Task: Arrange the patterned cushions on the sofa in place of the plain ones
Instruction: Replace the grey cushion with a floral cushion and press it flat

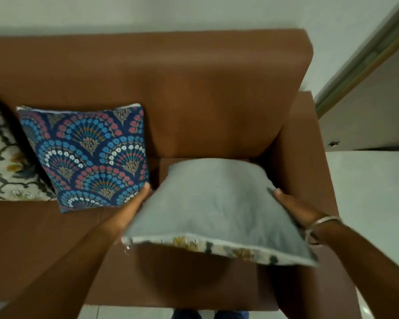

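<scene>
Hands, left hand (137, 203) and right hand (295, 208), fingers clamped on opposite edges of the grey-backed cushion (217, 203), carrying it level toward the sofa (171, 88) corner

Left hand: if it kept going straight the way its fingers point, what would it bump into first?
Probably the blue patterned cushion. The left hand grips the grey cushion, and its fingers already sit at that cushion's lower corner, though depth is hard to judge.

A square cushion with a plain grey fabric back (217, 203) and a floral-print edge is held tilted above the brown sofa's seat (44, 238). A navy fan-patterned cushion (88, 155) and a cream floral cushion (2, 157) lean against the backrest.
</scene>
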A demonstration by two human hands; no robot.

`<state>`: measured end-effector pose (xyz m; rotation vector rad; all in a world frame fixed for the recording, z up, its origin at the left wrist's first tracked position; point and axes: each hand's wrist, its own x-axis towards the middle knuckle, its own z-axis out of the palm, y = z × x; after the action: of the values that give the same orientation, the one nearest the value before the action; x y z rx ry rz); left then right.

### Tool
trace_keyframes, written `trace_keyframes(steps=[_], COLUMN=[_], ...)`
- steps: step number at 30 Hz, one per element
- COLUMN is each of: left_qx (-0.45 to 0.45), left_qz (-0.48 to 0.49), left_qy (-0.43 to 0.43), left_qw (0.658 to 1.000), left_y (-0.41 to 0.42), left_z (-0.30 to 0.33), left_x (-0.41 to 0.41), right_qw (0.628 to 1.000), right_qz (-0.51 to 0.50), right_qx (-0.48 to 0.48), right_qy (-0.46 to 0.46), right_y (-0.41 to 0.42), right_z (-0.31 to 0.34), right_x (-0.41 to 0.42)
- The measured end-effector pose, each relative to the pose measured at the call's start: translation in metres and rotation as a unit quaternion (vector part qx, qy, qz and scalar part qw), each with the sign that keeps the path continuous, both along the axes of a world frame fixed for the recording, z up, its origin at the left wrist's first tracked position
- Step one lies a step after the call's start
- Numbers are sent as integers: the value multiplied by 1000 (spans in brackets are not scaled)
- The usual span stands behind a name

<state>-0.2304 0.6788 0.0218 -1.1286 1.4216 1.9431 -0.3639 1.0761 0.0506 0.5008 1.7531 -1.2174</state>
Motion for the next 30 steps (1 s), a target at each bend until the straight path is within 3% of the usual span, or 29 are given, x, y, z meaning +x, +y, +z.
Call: trace_keyframes(steps=[2, 5, 8, 11, 15, 19, 22, 24, 25, 26, 28, 29, 30], left_qx=[-55, -173, -216, -306, -401, -374, -354, -415, -496, -593, -712, -734, -745], left_qz=[-29, -34, -50, -5, 43, 12, 50, 33, -4, -67, -221, -277, -311], left_qy=[36, 121, 188, 199, 175, 149, 166, 198, 216, 239, 340, 378, 395], left_qw=[997, 977, 957, 931, 898, 915, 919, 887, 841, 766, 573, 492, 438], left_y=[-20, -9, 19, 43, 48, 42, 50, 57, 59, 61, 61, 58, 55], left_z=[24, 40, 20, -11, -35, -56, -55, -49, -46, -45, -48, -51, -54], left_x=[-38, -92, -113, -111, -96, -97, -99, -86, -80, -76, -83, -92, -102], right_qw=[998, 984, 976, 975, 961, 961, 927, 836, 757, 664, 492, 429, 378], right_qz=[-33, -96, -151, -126, -46, -30, -40, 35, 104, 195, 371, 431, 471], right_qx=[-39, 1, -37, -48, 17, 21, 33, 105, 146, 156, 126, 115, 120], right_qy=[38, 150, 155, 176, 272, 274, 372, 538, 629, 705, 778, 785, 788], right_y=[-3, -23, -55, -76, -76, -80, -78, -75, -77, -82, -102, -112, -119], right_z=[23, 20, -6, -25, -43, -71, -73, -68, -68, -69, -76, -82, -87], right_x=[-33, -71, -77, -77, -86, -90, -80, -64, -56, -50, -49, -53, -60])
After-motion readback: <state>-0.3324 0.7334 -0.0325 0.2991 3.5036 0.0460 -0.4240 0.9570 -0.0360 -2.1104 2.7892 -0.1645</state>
